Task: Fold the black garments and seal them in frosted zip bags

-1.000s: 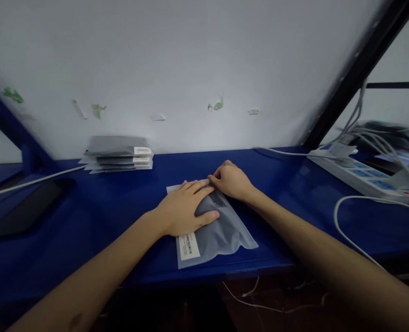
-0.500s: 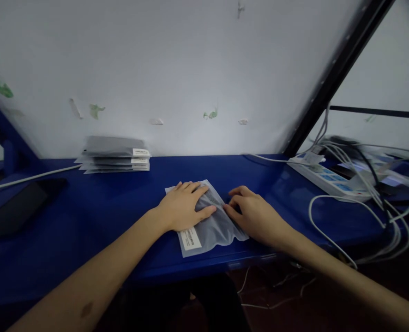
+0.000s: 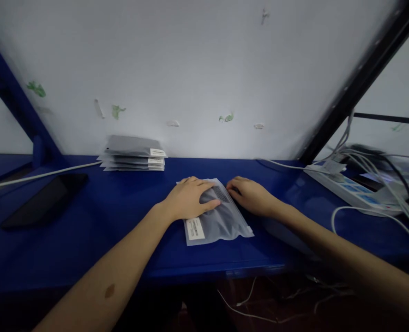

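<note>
A frosted grey zip bag [image 3: 221,222] lies flat on the blue table, a white barcode label [image 3: 195,228] at its near left corner. The slider [image 3: 249,229] of its zip shows at the near right corner. My left hand [image 3: 189,199] rests open and flat on the bag's left part, fingers stretched and thumb spread out. At the bag's far right edge is my right hand [image 3: 250,196], its fingers curled in. Whether it pinches the edge or something small is hidden. The bag's contents cannot be made out.
A stack of similar labelled bags [image 3: 131,152] sits against the wall at the back left. A black phone [image 3: 45,200] lies on the left, near a white cable [image 3: 48,174]. On the right are a power strip [image 3: 350,190] and tangled cables. The table's front edge [image 3: 211,272] runs just below the bag.
My right hand has moved away from me along the bag's right edge, leaving more of that edge and the slider showing. The left hand stays on the bag. The view has turned left.
</note>
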A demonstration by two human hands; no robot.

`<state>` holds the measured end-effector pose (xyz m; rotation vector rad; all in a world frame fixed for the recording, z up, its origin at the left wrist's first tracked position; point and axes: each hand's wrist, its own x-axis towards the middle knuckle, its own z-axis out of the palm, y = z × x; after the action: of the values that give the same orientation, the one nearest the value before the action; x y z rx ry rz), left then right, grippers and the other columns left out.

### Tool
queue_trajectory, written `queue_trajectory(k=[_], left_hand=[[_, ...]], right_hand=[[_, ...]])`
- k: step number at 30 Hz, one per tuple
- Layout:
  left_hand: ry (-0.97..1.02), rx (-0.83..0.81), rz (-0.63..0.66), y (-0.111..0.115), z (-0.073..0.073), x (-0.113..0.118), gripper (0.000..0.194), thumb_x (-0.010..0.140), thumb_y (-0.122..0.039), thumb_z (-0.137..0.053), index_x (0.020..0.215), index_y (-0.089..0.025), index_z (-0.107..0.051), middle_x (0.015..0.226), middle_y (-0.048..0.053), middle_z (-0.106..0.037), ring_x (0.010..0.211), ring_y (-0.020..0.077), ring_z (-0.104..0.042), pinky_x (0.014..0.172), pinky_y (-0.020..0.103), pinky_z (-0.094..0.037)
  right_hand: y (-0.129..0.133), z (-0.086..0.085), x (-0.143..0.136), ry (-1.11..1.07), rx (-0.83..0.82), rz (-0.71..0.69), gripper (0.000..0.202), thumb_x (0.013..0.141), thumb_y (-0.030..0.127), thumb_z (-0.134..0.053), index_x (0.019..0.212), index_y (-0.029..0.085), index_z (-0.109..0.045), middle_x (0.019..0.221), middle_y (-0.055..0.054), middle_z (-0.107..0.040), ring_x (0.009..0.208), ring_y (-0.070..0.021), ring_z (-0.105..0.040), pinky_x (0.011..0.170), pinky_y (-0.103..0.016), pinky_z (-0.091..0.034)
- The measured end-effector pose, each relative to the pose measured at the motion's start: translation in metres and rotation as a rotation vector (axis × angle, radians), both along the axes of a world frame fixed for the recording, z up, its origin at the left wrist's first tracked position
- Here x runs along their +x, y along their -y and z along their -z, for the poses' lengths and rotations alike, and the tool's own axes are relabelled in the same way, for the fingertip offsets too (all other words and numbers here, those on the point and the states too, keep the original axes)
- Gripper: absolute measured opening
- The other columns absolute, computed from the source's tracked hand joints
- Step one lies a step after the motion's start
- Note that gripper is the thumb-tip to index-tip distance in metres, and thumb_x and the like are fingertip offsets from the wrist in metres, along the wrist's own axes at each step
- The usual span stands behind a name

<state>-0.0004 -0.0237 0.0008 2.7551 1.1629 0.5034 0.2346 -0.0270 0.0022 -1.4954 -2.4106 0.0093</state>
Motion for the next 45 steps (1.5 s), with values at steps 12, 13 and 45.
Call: queue_trajectory(k=[12, 13, 45], left_hand=[[0.014, -0.092, -0.220, -0.021, 0.000, -0.022, 0.066, 0.091, -0.066, -0.049, 0.142, -0.024, -0.051, 0.146, 0.012, -0.053, 0.135, 0.0352, -0.045, 0.112, 0.056, -0.035], [0.019, -0.092, -0.218, -0.021, 0.000, -0.021, 0.065, 0.092, -0.065, -0.048, 0.142, -0.024, -0.052, 0.146, 0.012, -0.053, 0.136, 0.0350, -0.046, 0.112, 0.055, -0.035], [-0.035, -0.107, -0.227, 0.005, -0.003, -0.003, 0.069, 0.097, -0.061, -0.034, 0.152, -0.018, -0.033, 0.156, 0.015, -0.038, 0.143, 0.0365, -0.034, 0.119, 0.059, -0.022]], right_hand=[[-0.055, 0.019, -0.011, -0.105, 0.111, -0.047, 0.021, 0.093, 0.030, -0.053, 0.101, 0.018, -0.068, 0.103, -0.012, -0.066, 0.101, -0.0245, -0.059, 0.093, -0.038, -0.045], [-0.054, 0.017, -0.009, -0.132, 0.089, -0.079, 0.019, 0.092, 0.029, -0.054, 0.099, 0.018, -0.068, 0.102, -0.011, -0.067, 0.100, -0.0241, -0.060, 0.092, -0.038, -0.045], [-0.035, 0.003, -0.034, -0.448, -0.171, -0.109, 0.022, 0.072, 0.037, -0.068, 0.059, 0.018, -0.067, 0.077, -0.005, -0.069, 0.083, -0.0232, -0.062, 0.075, -0.029, -0.050]])
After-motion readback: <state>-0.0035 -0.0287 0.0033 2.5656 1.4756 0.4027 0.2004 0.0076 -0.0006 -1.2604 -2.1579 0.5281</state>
